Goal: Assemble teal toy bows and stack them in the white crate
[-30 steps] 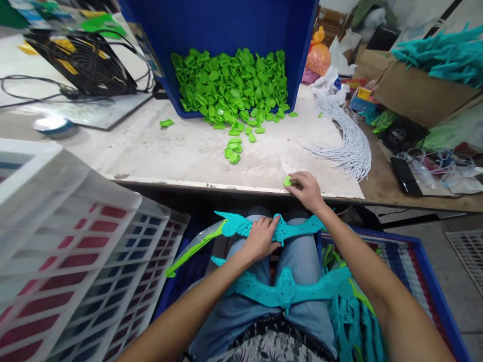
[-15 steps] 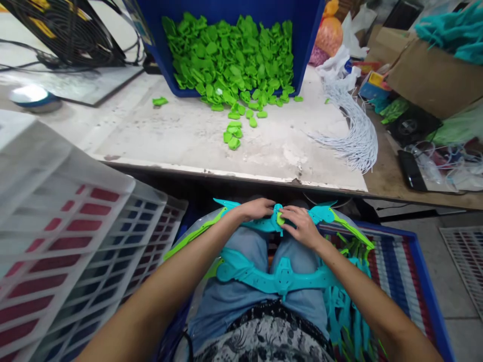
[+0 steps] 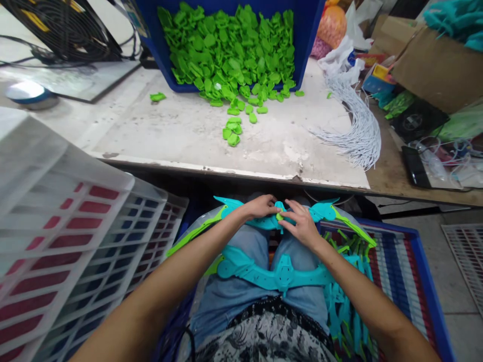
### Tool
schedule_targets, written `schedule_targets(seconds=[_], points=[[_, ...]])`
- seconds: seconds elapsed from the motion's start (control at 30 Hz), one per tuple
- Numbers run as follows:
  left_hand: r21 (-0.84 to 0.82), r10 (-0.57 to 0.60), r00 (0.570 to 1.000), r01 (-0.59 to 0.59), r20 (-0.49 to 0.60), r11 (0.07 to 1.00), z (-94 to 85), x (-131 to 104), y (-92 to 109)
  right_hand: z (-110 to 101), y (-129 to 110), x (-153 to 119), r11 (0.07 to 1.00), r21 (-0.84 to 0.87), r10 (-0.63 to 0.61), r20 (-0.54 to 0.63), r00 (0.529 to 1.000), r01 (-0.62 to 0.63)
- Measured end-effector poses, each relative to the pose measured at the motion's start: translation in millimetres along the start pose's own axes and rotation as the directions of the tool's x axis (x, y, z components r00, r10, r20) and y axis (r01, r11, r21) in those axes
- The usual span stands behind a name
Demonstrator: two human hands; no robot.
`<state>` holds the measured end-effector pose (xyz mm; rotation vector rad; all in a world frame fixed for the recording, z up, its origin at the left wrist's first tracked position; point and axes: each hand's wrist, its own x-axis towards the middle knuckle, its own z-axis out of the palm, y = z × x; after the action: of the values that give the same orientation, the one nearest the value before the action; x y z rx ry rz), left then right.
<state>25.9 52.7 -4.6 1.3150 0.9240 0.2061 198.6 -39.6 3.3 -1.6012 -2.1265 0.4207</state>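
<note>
A turquoise toy bow (image 3: 264, 223) with lime-green limbs lies across my knees. My left hand (image 3: 262, 206) is closed on its middle, left of the grip, with the fingertips partly hidden. On the other side, my right hand (image 3: 303, 224) pinches a small green plastic piece (image 3: 279, 216) against the bow's centre, thumb and index finger meeting there while the other fingers stand a little apart. A second turquoise bow (image 3: 284, 276) rests nearer my body, across my thighs, and neither hand touches it.
A blue bin (image 3: 309, 50) tipped toward me spills green pieces (image 3: 234, 65) onto the white tabletop (image 3: 169, 130). White cords (image 3: 362, 136) lie at the right. White plastic baskets (image 3: 68, 151) stand at my left. More turquoise parts (image 3: 341, 306) fill a blue-rimmed crate (image 3: 433, 281) at my right.
My right fingers have lifted and spread slightly around the green piece at the bow's centre. My left hand has barely moved, and the camera view has shifted a little.
</note>
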Motion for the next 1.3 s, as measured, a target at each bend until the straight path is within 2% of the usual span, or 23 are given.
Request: schedule_targets(seconds=[0.1,0.2,0.3,0.53,0.63,0.73,0.8,0.87,0.93,1.0,1.07,1.13,1.17,1.2,1.3], points=[[-0.001,-0.008,0.999,0.008,-0.032,1.000,1.9,0,1,1,0,6,0.963,0.146,0.220,0.055,0.974,-0.226],[0.040,-0.027,0.999,0.028,-0.022,0.999,2.0,-1,6,-2,4,17,0.910,0.164,0.343,0.220,0.913,-0.382],[0.062,-0.039,0.999,0.038,0.015,0.997,2.6,-3,11,-6,9,28,0.911,0.117,0.334,0.357,0.872,-0.396],[0.071,-0.051,0.995,0.057,-0.080,0.996,5.2,-2,11,-4,10,42,0.886,0.071,0.391,0.413,0.822,-0.457],[0.115,-0.047,0.991,0.062,-0.125,0.991,4.4,0,6,-9,2,40,0.922,0.004,0.352,0.399,0.847,-0.386],[0.184,-0.024,0.986,0.054,-0.163,0.981,4.5,4,2,-24,-14,44,0.965,-0.175,0.251,0.412,0.876,-0.194],[0.241,0.010,0.982,0.036,-0.186,0.970,5.7,6,1,-37,-29,60,0.967,-0.247,0.166,0.418,0.893,-0.064],[0.296,0.054,0.978,0.008,-0.201,0.955,8.1,7,2,-45,-47,93,0.974,-0.225,0.053,0.316,0.947,0.020],[0.339,0.090,0.974,-0.015,-0.207,0.941,12.1,3,5,-44,-66,138,0.979,-0.182,-0.068,0.110,0.992,0.087],[0.390,0.177,0.948,-0.063,-0.266,0.919,17.8,-9,8,-34,-82,185,0.974,-0.183,-0.146,-0.035,0.989,0.137],[0.449,0.317,0.883,-0.141,-0.347,0.882,24.7,-31,11,-20,-94,222,0.973,-0.189,-0.140,-0.043,0.989,0.129],[0.479,0.415,0.826,-0.207,-0.382,0.853,32.7,-60,11,-6,-100,245,0.975,-0.205,-0.086,0.004,0.996,0.085],[0.470,0.419,0.829,-0.223,-0.370,0.854,37.2,-76,9,-1,-102,251,0.974,-0.218,-0.062,0.020,0.998,0.065],[0.449,0.402,0.850,-0.229,-0.339,0.864,42.2,-91,7,3,-102,255,0.972,-0.230,-0.050,0.027,0.998,0.055],[0.392,0.288,0.937,-0.193,-0.200,0.900,59.2,-125,-4,6,-100,259,0.982,-0.185,-0.036,-0.002,0.999,0.035]])
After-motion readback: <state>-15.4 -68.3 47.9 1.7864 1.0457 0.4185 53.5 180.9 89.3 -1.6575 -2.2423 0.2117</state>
